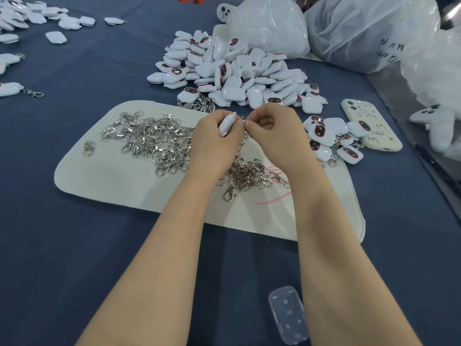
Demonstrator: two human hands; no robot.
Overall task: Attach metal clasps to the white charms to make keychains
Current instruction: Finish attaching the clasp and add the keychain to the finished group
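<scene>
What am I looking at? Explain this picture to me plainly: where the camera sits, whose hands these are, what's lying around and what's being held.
There is no machine here. A person works with bare hands, and the single picture comes from a camera worn on their head, looking down. The left hand grips a small white plastic charm. The right hand pinches a tiny metal piece at the charm's end, probably a clasp's ring, though it is too small to be sure. Under the hands lies a white rounded mat strewn with loose silver metal clasps, on a dark blue cloth table. Beyond sits a heap of white charms beside clear plastic bags. Finished keychains lie far left, and a cream-cased phone lies to the right.
</scene>
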